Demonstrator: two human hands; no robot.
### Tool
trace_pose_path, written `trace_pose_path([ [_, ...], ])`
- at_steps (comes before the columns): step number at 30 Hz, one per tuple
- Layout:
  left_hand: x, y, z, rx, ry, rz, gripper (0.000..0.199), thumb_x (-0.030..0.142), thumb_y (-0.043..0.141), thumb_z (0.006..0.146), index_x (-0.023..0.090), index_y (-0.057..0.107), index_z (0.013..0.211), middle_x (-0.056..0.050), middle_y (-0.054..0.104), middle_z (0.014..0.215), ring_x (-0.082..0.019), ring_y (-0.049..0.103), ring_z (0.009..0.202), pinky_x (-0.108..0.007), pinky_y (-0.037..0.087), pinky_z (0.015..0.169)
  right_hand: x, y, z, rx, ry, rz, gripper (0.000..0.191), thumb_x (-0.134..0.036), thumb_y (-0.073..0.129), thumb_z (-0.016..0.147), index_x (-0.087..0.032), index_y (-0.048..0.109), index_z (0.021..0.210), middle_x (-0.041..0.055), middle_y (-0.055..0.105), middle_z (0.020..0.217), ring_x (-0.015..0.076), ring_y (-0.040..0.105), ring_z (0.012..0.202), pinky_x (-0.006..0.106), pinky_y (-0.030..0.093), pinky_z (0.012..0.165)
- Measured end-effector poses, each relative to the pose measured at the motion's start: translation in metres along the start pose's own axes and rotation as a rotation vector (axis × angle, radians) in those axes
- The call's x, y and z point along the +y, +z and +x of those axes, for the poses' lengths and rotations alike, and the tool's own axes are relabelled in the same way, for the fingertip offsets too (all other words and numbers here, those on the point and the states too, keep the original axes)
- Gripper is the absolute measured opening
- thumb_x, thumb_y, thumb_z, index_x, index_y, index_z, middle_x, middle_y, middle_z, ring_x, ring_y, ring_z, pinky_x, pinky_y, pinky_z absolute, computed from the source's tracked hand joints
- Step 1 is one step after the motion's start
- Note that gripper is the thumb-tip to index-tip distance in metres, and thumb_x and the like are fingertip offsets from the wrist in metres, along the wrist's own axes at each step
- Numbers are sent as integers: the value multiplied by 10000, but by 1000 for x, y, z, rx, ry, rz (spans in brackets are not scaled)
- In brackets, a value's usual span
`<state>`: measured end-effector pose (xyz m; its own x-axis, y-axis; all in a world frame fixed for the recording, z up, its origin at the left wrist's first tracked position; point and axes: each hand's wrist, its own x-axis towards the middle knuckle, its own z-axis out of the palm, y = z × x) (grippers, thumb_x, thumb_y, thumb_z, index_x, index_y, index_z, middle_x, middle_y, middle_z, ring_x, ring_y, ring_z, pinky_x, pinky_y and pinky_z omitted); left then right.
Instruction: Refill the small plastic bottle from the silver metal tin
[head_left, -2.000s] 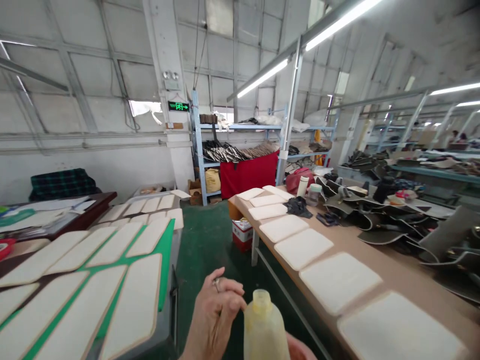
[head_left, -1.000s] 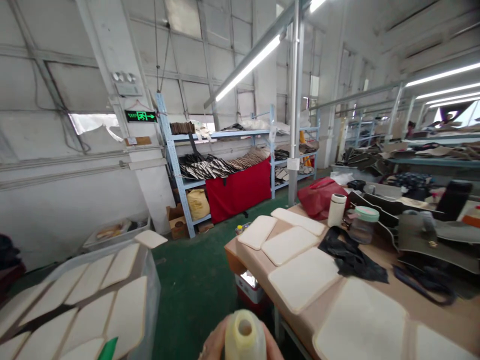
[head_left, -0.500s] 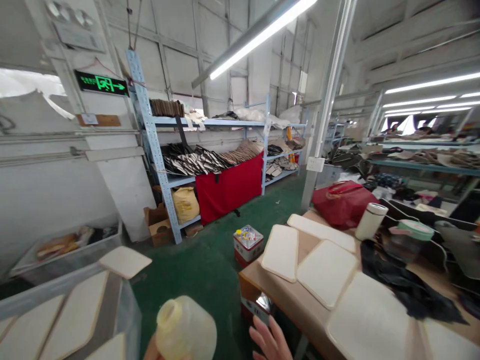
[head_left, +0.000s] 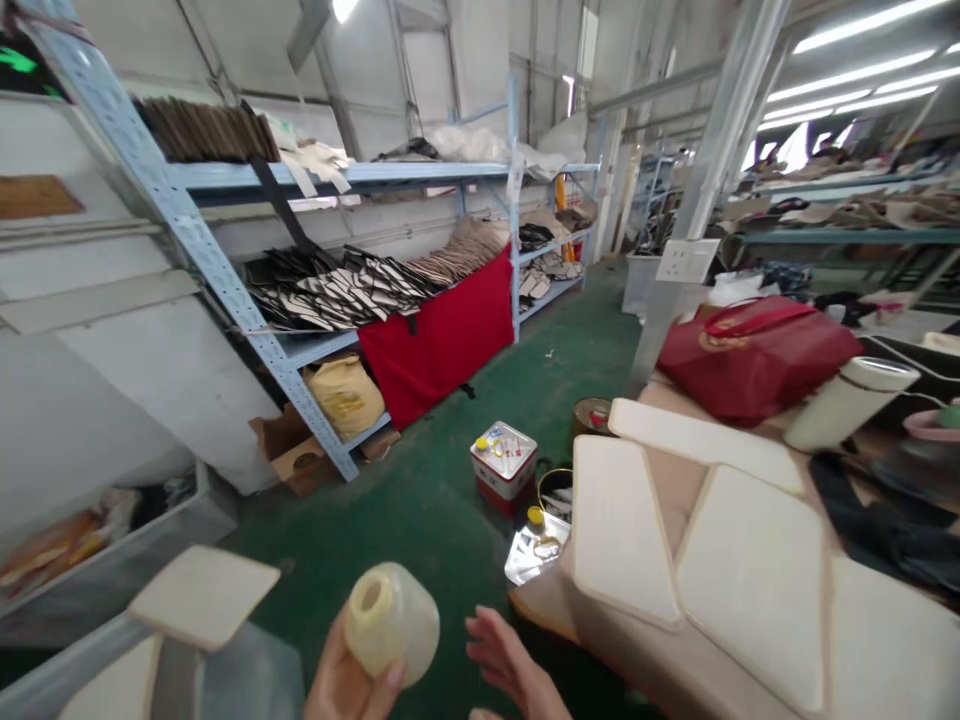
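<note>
One pale-yellow translucent plastic bottle (head_left: 397, 620), uncapped, tilted, its mouth up and leftward. Left hand (head_left: 349, 680) wrapped round its lower side, thumb forward; sole support. Right hand (head_left: 517, 665) beside it, apart, fingers loosely spread, holding nothing visible. Bottle is in mid-air over the green painted floor (head_left: 450, 480), between tub and table.

State of things: cream flat panels with rounded corners (head_left: 622, 520) already laid out on the tan-covered table (head_left: 679, 495) at right. Whether they are coated, cannot tell. No liquid seen leaving the bottle; contents unclear. Bottle not yet set down; no cap in sight.

Around: grey translucent plastic tub (head_left: 255, 660) low left, a cream panel (head_left: 206, 597) over its rim. Ahead, on the floor, a square red-and-white metal can (head_left: 506, 460); nearer, a shiny silver-topped can (head_left: 536, 550) partly behind the table corner. Both crowd the walkway's right side. Maroon bag (head_left: 750, 355) on the table's far end.
</note>
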<state>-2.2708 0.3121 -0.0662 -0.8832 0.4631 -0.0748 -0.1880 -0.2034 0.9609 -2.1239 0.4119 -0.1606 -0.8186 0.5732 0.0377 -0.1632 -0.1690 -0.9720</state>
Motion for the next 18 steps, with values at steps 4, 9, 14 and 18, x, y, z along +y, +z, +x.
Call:
trace_pose_path([
  [4,-24,20,68,-17,-134,-24,955,503,863,395,192,560,1246,-112,704,1055,-411,535,1162,-536,326,1065,28,-7,56,148,97,-10,963,-668,714,645,-153,391,1391,209,450,1366,322,493,1197,439,395,976],
  [9,-54,36,173,-138,-264,-61,976,476,888,344,194,581,1227,-117,698,1081,-425,481,1218,-544,318,1069,70,-11,141,398,115,-4,957,-697,691,642,-152,403,1375,188,477,1351,311,506,1184,418,402,969],
  [14,-67,43,301,-226,-424,2,1012,472,901,284,158,600,1198,-123,721,986,-439,428,1258,-545,230,1109,119,-17,235,647,129,18,949,-713,656,671,-100,394,1347,233,475,1336,309,523,1164,414,406,970],
  [18,-62,53,389,-311,-544,76,919,449,887,375,177,606,1207,-113,707,1062,-398,425,1277,-485,265,1114,162,-15,285,863,196,31,1041,-777,631,629,-46,384,1328,284,478,1305,331,542,1132,428,441,931],
])
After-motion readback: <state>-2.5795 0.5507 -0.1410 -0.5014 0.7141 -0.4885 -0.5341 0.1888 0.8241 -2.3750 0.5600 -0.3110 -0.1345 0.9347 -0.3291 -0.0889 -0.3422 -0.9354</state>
